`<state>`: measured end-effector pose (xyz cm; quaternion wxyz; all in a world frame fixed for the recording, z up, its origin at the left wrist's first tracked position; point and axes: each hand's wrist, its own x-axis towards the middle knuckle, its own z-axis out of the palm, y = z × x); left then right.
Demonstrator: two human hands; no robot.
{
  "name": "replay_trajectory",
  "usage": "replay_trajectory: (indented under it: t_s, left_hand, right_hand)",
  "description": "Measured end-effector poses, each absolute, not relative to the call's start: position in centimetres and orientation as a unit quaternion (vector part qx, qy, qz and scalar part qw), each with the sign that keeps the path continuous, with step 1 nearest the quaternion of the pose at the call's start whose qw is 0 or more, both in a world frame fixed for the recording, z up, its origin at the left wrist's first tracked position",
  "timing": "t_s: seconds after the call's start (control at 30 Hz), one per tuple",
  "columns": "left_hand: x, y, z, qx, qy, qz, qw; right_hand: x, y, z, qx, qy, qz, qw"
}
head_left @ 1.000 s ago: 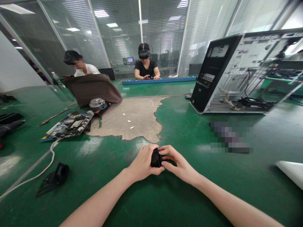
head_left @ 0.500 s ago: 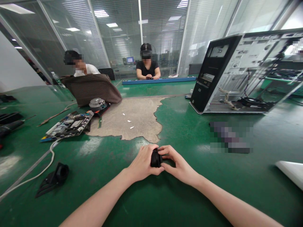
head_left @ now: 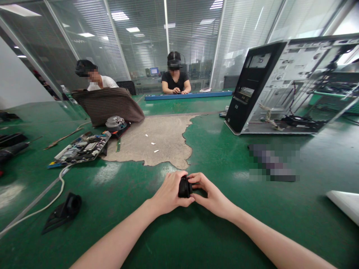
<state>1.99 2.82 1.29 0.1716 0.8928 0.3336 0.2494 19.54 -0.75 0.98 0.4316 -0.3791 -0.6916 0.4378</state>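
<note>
Bright, even light from ceiling panels (head_left: 120,15); pale glare patches on the green table (head_left: 112,173). Soft shadows lie under the left hand (head_left: 168,192) and right hand (head_left: 214,196). The black part (head_left: 184,187) between them reads dark (no surface detail). Straight lines bow toward the edges; the computer case (head_left: 280,86) leans. Focus is sharp.

Part (head_left: 184,188), lower centre: black. Mat (head_left: 117,186): green, with a tan worn patch (head_left: 161,140) at centre. Cloth (head_left: 110,104), upper left: brown, finely striped. Case (head_left: 283,86), upper right: black front, grey interior.
</note>
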Motion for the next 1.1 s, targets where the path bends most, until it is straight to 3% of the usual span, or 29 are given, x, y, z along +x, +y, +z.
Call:
replay_trajectory:
  t_s: [1.1]
  left_hand:
    - [2.01,2.8,1.44,0.891,0.336,0.249,0.179]
  right_hand:
    - [19.43,-1.19,1.56,-0.383,-0.726,0.384,0.423]
